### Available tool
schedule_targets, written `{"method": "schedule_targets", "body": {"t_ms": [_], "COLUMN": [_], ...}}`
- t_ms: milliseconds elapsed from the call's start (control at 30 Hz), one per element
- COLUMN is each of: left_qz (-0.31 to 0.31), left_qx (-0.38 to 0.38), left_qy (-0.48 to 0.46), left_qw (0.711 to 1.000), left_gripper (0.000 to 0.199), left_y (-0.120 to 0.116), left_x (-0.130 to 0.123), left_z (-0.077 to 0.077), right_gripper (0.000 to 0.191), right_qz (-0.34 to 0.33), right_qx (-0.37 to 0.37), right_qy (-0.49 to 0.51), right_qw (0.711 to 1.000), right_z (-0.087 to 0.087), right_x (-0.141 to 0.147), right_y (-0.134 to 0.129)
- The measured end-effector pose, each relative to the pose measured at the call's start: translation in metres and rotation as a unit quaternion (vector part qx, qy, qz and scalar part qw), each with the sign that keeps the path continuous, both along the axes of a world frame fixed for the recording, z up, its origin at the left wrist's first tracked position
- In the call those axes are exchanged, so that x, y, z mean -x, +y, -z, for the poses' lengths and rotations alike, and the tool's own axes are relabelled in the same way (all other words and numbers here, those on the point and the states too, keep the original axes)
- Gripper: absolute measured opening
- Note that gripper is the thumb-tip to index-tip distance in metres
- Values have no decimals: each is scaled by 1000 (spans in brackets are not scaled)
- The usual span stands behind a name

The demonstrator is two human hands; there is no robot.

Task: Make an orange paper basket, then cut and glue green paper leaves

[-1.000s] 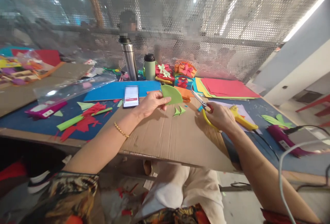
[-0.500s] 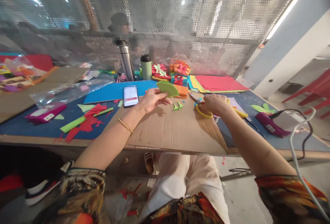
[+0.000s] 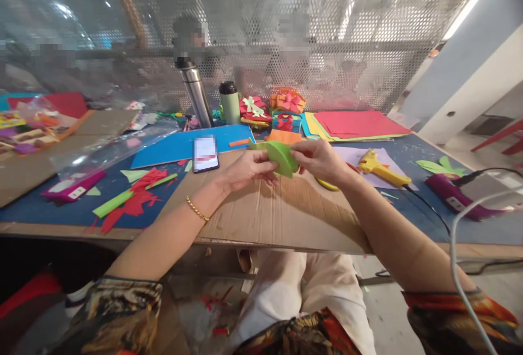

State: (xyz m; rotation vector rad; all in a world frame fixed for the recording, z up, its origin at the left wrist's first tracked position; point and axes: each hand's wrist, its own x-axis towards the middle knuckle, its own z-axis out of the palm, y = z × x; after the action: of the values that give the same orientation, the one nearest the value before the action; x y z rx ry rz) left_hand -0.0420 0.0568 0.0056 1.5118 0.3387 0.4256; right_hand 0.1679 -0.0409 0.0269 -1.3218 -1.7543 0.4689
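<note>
A folded piece of green craft foam or paper [image 3: 281, 158] is held up between both hands above the cardboard sheet [image 3: 261, 213]. My left hand [image 3: 249, 169] pinches its left side between thumb and fingers. On the opposite side, my right hand [image 3: 321, 161] grips its edge, and the layers look partly spread. Below my right wrist lie the scissors, of which a yellow handle [image 3: 327, 185] shows; the rest is hidden by the hand. An orange piece [image 3: 283, 136] lies just behind the green one.
A yellow glue gun [image 3: 379, 169] rests on a pale purple sheet at right. A phone [image 3: 206, 153] lies left on the blue sheet [image 3: 167, 147]. Behind stand a steel flask [image 3: 196, 96] and a green bottle [image 3: 230, 103]. Red scraps [image 3: 137, 197] lie left; a white cable crosses the right side.
My right hand has let go of the scissors, leaving them on the cardboard, and moved left to grasp the green piece. The green piece is now more spread between both hands.
</note>
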Motion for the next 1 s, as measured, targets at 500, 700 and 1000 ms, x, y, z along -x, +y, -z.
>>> {"method": "schedule_targets", "body": {"t_ms": [500,700,1000], "left_qz": [-66,-74,-180], "left_qx": [-37,-13,-21], "left_qy": [-14,19,3], "left_qw": [997,997,983], "left_gripper": [41,44,33], "left_y": [-4,-1,5], "left_x": [3,3,2], "left_z": [-6,-3,1], "right_gripper": [23,29,61], "right_qz": [65,79,23], "right_qx": [-60,-21,25], "right_qy": [41,35,220], "right_qw": [995,996,975], "right_z": [7,7,10], "right_x": [0,-4,-1], "right_y": [-5,0,-1]}}
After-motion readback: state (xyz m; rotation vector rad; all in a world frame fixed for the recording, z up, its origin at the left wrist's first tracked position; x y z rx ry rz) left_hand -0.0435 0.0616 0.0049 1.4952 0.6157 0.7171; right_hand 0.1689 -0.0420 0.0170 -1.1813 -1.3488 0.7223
